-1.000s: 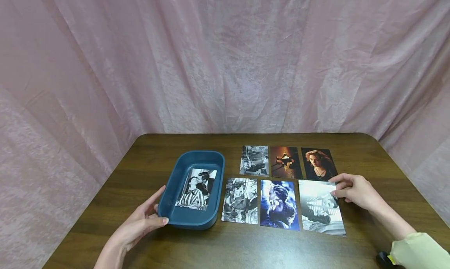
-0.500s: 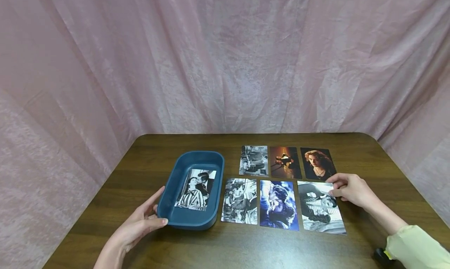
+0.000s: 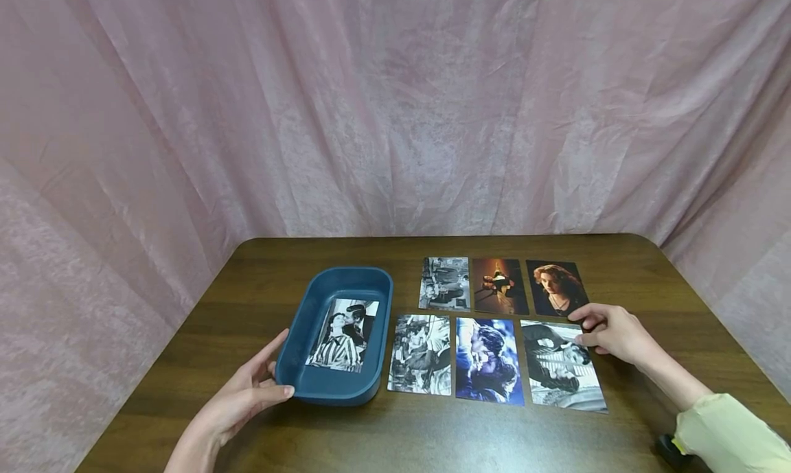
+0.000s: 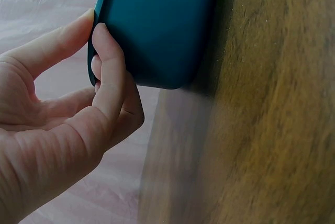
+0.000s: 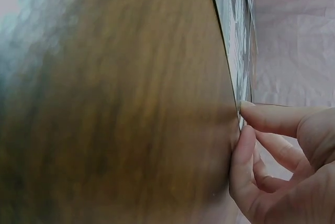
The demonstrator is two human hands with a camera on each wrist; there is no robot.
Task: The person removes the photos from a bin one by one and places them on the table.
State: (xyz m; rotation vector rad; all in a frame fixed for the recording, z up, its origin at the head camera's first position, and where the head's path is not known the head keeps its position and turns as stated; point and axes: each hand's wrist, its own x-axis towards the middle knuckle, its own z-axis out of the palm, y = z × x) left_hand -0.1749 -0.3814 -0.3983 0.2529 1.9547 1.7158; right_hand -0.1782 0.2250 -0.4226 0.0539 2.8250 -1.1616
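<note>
My left hand (image 3: 244, 390) grips the near-left corner of a blue plastic tray (image 3: 386, 332). In the left wrist view the thumb lies on top of the rim and the fingers curl beneath it. One black-and-white photo card (image 3: 338, 339) of a couple lies inside the tray. My right hand (image 3: 614, 332) pinches the upper right corner of another black-and-white photo card (image 3: 565, 366), which lies nearly flat on the table at the right end of the near row. In the right wrist view, the thumb touches its face and a curled finger sits at its edge.
Left of that card lie a blue-toned card (image 3: 489, 363) and a black-and-white card (image 3: 420, 355). Behind them stretches a row of a grey card (image 3: 445, 284), an orange-brown card (image 3: 499, 287) and a dark portrait card (image 3: 555, 287). A pink curtain (image 3: 395, 116) hangs behind the wooden table (image 3: 402, 439).
The glare on the card at my right hand has faded, and its picture shows more clearly. My right hand has shifted slightly left. The left hand has stayed on the tray.
</note>
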